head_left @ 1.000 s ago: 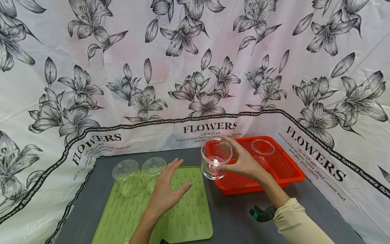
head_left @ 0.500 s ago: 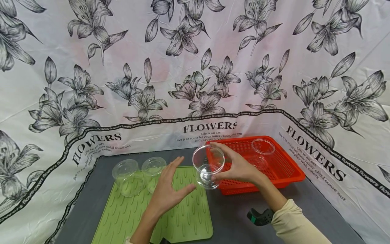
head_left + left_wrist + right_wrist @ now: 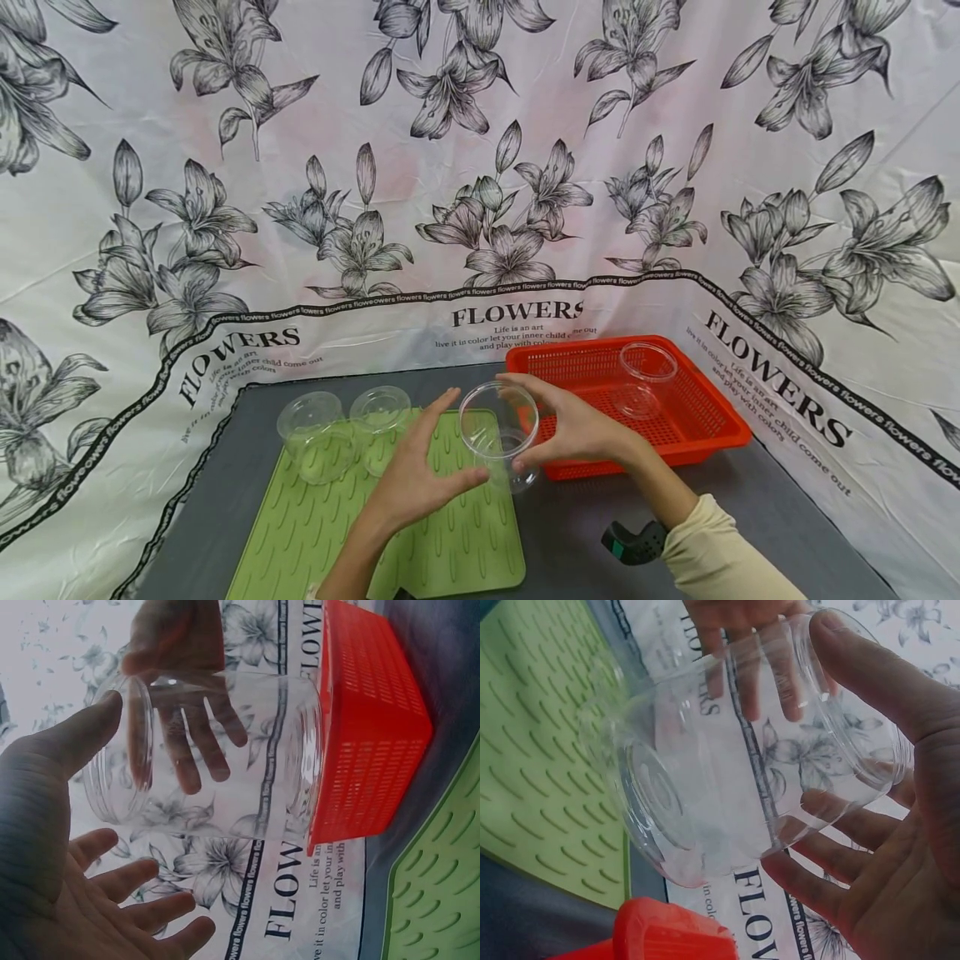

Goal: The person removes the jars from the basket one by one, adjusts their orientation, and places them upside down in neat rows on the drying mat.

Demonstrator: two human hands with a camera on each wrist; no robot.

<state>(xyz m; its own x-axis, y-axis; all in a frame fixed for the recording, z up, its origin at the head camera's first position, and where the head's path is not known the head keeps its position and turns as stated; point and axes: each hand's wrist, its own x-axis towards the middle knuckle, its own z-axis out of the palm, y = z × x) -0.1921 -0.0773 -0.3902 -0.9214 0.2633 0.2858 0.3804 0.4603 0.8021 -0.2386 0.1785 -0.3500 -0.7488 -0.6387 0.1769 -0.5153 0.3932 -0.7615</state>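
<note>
My right hand grips a clear plastic jar near its rim and holds it in the air over the right edge of the green mat. The jar tilts slightly, mouth upward. Beside its left side is my left hand, fingers spread and thumb out toward the jar. In the left wrist view the left thumb overlaps the jar's rim; whether it touches cannot be told. Two more clear jars, one left and one right, stand at the mat's far left.
A red perforated basket sits at the back right with another clear jar in it. Grey table surface shows between mat and basket. A flower-printed cloth hangs behind the table.
My right hand has carried the jar left and down, from the basket's front left to over the mat's edge. My left hand has shifted slightly right toward it.
</note>
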